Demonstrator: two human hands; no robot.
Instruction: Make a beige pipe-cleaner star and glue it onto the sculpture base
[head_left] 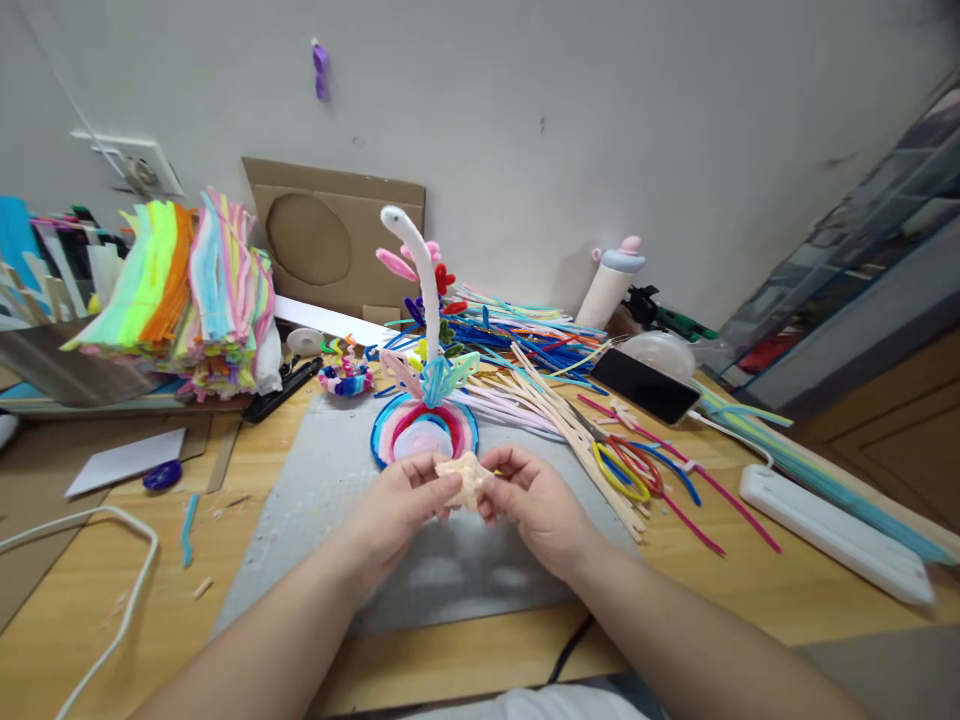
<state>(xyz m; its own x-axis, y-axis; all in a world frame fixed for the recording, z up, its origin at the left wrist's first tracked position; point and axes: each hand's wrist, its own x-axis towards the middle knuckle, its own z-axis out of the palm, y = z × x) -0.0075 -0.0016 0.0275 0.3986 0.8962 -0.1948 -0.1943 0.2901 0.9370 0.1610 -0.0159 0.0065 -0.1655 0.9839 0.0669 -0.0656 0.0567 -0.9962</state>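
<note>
Between my two hands is a small cream-coloured fuzzy piece [471, 480], looped or folded, apparently of pipe cleaner. My left hand [411, 498] pinches its left side with thumb and fingers. On the right side, my right hand [529, 508] grips it the same way. Just beyond my fingers stands a pipe cleaner figure with a round base [382, 425] in blue, pink and red rings. A tall white curved stem [429, 285] rises there, with coloured petal loops around it. Pale loops like wings [461, 370] sit at its foot.
A grey mat [300, 530] lies under my hands. Cream pipe cleaners [566, 420], scissors with yellow handles [626, 475] and a black phone [646, 385] lie to the right. Further right is a white power strip [836, 535]. Bundled pipe cleaners [161, 285] stand at the left, near cardboard [390, 215].
</note>
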